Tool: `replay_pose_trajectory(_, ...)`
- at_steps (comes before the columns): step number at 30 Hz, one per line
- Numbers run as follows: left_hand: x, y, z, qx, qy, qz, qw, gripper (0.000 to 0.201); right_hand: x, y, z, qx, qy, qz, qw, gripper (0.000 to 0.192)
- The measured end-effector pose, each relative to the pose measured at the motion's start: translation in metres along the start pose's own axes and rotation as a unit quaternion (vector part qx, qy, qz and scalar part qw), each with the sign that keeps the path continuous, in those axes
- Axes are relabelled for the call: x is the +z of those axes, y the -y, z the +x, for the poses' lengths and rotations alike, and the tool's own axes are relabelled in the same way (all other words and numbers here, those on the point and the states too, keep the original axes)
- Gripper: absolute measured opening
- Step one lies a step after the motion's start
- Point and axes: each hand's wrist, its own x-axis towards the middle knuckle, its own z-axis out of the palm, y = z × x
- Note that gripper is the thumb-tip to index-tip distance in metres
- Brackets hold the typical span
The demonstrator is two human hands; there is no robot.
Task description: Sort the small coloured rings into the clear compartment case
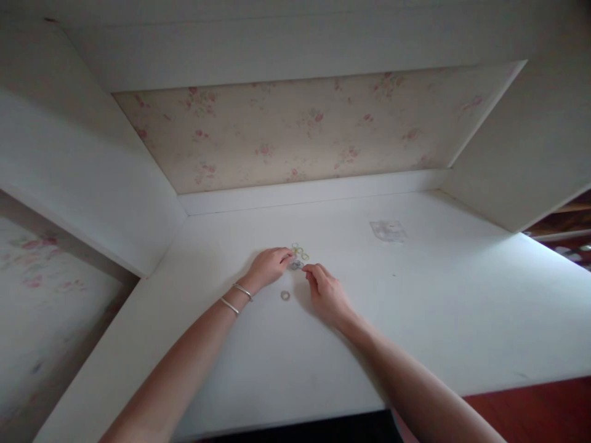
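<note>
Near the middle of the white tabletop my left hand (271, 266) is closed, its fingertips together at the left edge of a small grey cluster (296, 265) that looks like thin rings. What those fingertips hold, if anything, is too small to make out. From the other side, my right hand (327, 294) pinches at the cluster's right edge with thumb and forefinger, seemingly on a thin grey ring. Just beyond the fingertips lie several yellow-green rings (305, 256). A pale beige ring (285, 296) rests flat on the table, between the hands and closer to me.
A clear plastic bag (388, 231) lies flat at the back right of the white table (443, 307). White panels rise at left and right, with a low ledge (314, 188) along the back under floral wallpaper (286, 135). Red flooring (535, 406) shows past the front edge.
</note>
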Motion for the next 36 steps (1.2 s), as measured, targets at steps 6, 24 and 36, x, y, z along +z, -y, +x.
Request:
replay_pose_trajectory(6,0.003,0.011,0.013,0.027,0.041,0.019,0.999,0.024,-0.003,-0.003,-0.001,-0.008,0.012,0.000,1.000,0.039)
replay_pose_trajectory(24,-0.006,0.013,-0.009,-0.044,0.006,-0.127,0.991,0.029,0.000,0.000,-0.001,-0.024,-0.006,0.009,1.000,0.026)
replay_pose_trajectory(36,-0.007,-0.016,-0.090,-0.002,0.004,-0.115,0.993,0.024,0.004,0.001,0.000,-0.012,-0.009,0.007,1.000,0.022)
